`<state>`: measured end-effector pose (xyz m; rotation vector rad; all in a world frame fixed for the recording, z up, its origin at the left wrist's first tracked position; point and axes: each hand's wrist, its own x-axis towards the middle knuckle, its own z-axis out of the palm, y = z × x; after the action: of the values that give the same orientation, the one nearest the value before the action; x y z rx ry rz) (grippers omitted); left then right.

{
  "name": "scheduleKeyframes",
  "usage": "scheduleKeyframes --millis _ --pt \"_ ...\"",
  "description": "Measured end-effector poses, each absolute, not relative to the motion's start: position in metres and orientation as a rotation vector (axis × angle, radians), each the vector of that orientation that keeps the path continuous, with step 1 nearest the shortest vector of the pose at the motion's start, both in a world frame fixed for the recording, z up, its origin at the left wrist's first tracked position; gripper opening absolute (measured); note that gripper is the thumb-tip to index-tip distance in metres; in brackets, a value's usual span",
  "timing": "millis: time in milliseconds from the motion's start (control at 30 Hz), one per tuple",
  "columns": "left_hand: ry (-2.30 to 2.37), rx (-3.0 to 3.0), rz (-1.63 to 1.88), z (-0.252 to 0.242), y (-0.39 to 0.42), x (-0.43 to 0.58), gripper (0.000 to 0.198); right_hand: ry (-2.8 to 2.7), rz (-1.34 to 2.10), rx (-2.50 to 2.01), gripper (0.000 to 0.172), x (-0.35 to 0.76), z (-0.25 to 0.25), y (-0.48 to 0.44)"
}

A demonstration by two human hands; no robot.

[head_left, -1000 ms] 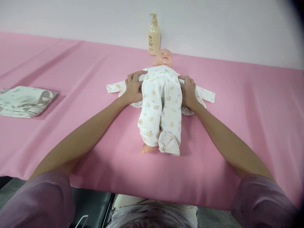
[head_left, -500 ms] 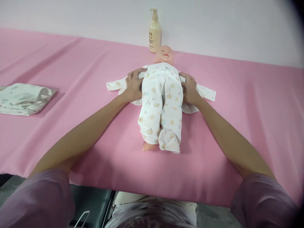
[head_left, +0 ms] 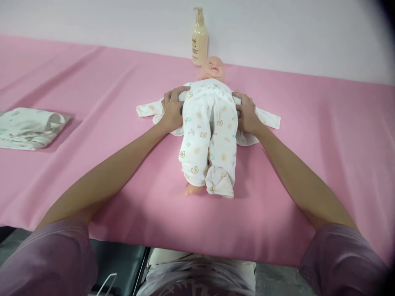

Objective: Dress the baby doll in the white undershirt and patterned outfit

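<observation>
Doll: a baby doll [head_left: 212, 70] lies face up on a pink table cover [head_left: 314, 164], head toward the wall [head_left: 293, 33], legs toward the viewer.
Clothes: bear-print trousers [head_left: 194, 135] reach high on the doll's torso, and one bare foot shows; a long-sleeved top [head_left: 269, 118] spreads its sleeves to both sides.
Edges: the cover's front edge runs below the doll's feet, with a strip of pink between; its back edge meets the wall just behind the head.
Room: wide pink stretches extend beyond both sleeves.
Left hand [head_left: 173, 107]: partly curled against the doll's left-hand side as seen, touching the trousers; whether it grips, I cannot tell.
Right hand [head_left: 247, 112]: mirrors it opposite, fingers half bent, grip equally unclear.
Pump bottle [head_left: 200, 45]: upright just behind the doll's head.
Folded cloth [head_left: 29, 128]: well left of the doll.
</observation>
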<state>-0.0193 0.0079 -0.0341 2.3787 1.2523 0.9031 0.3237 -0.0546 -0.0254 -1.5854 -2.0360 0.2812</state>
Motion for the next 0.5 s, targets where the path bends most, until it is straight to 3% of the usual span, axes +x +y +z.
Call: scheduleKeyframes --millis 167,367,500 --pt "1.236 2.333 0.928 -0.031 0.007 -0.018 0.084 -2.030 0.254 -1.641 0.090 0.322 -0.027 -0.054" --pt "1.228 2.401 0.891 -0.023 0.004 -0.017 0.087 -2.013 0.152 -1.601 0.075 0.321 -0.037 -0.051" --pt "1.366 2.382 0.960 -0.021 -0.016 -0.005 0.077 -1.982 0.083 -1.622 0.068 0.320 -0.046 -0.049"
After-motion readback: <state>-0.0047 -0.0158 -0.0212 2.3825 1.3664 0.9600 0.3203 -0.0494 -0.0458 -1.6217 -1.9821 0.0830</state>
